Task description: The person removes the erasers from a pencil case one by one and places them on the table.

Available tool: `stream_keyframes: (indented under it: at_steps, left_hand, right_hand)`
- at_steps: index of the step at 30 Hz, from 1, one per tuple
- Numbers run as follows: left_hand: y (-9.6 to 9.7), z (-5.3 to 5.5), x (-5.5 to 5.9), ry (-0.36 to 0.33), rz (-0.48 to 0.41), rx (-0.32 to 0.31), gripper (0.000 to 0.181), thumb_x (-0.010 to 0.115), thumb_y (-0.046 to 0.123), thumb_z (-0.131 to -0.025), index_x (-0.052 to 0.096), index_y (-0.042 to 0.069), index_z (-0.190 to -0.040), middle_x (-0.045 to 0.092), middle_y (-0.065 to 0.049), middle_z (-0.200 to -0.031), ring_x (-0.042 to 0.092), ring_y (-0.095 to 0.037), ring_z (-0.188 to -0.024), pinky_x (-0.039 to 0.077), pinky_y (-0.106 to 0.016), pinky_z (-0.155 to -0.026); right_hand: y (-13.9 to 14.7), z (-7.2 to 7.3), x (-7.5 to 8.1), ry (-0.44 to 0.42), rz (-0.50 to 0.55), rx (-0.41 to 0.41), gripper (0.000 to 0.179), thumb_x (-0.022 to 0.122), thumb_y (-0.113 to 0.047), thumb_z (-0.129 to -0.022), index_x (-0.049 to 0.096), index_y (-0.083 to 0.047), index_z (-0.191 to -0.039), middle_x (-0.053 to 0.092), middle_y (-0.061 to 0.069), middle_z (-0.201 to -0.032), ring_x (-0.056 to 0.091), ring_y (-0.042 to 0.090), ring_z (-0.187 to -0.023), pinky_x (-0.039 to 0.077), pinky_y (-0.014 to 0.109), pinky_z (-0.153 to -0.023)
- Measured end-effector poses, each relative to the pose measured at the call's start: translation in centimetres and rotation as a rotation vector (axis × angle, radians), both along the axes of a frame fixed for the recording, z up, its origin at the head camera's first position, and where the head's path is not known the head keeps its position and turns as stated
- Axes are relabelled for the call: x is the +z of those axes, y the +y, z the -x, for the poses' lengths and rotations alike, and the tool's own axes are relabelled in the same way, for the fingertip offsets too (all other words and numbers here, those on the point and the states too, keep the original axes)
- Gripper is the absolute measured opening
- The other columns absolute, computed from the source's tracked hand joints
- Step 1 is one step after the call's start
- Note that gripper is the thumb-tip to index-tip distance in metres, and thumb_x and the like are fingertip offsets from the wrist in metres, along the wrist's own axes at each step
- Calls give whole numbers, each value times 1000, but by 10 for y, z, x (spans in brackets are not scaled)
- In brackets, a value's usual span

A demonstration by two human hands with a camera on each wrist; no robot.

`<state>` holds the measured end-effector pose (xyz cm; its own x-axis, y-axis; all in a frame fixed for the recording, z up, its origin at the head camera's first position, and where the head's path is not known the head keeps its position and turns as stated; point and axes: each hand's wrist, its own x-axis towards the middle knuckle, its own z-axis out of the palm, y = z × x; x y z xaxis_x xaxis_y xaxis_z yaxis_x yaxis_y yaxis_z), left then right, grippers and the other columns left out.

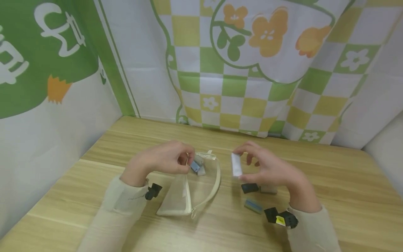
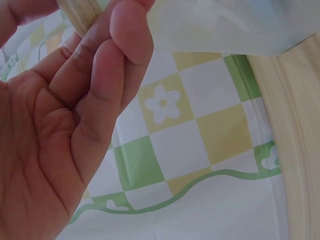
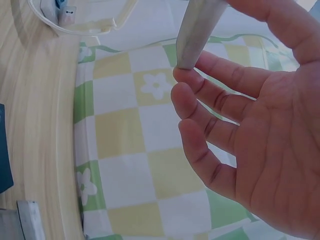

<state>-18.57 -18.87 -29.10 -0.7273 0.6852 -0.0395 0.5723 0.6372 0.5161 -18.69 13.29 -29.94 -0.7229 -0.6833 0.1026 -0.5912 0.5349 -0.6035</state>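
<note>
My left hand [image 1: 170, 157] pinches the zipper edge of a see-through pouch [image 1: 171, 199] with cream trim. The pouch's mouth stands open toward the right. A small blue block [image 1: 195, 166] and pale pieces lie inside it. To the right of the pouch, my right hand [image 1: 267, 162] holds a white rectangular block [image 1: 236, 165] between thumb and fingertips, above the table. In the right wrist view the block [image 3: 197, 35] looks greyish, its upper end cut off by the frame. The left wrist view shows the zipper tape [image 2: 80, 15] between the fingers.
Under and in front of my right hand lie a dark block [image 1: 249, 188], a pale block [image 1: 268, 189] and a blue-and-green striped block [image 1: 253, 206]. They rest on a wooden table [image 1: 220, 231]. A checked, flowered cloth [image 1: 234, 112] hangs behind the table's far edge.
</note>
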Motion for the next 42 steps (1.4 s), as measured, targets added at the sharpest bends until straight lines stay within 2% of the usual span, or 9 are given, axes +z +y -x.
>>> stream_keyframes:
  at_steps: [9, 20, 31, 42]
  left_hand:
    - [0, 0, -3, -15, 8, 12, 8, 61, 9, -79, 60, 16, -84, 52, 8, -62, 44, -3, -56, 39, -21, -55]
    - [2, 0, -2, -13, 15, 12, 9, 61, 10, -79, 60, 17, -84, 53, 9, -62, 44, -3, -56, 39, -22, -55]
    - [0, 0, 0, -24, -2, 12, 8, 61, 9, -78, 60, 15, -83, 52, 9, -61, 44, -3, -56, 38, -21, -55]
    - [-1, 1, -1, -15, 1, 15, 8, 61, 10, -79, 60, 16, -84, 51, 10, -61, 44, -3, -55, 38, -21, -55]
  right_hand:
    - [12, -1, -2, 28, 5, -14, 61, 80, -20, -79, 54, -10, -133, 53, 8, -127, 53, 22, -97, 47, 36, -79]
    - [25, -6, -2, 10, -21, -34, 57, 80, -24, -82, 54, -11, -131, 53, 7, -125, 52, 21, -95, 46, 35, -76]
    - [32, -9, -4, 47, -61, -44, 56, 81, -25, -79, 56, -11, -127, 56, 5, -122, 54, 19, -94, 46, 30, -74]
    - [35, -11, -8, 33, -72, -52, 57, 82, -26, -78, 56, -11, -127, 57, 4, -118, 53, 19, -94, 46, 27, -71]
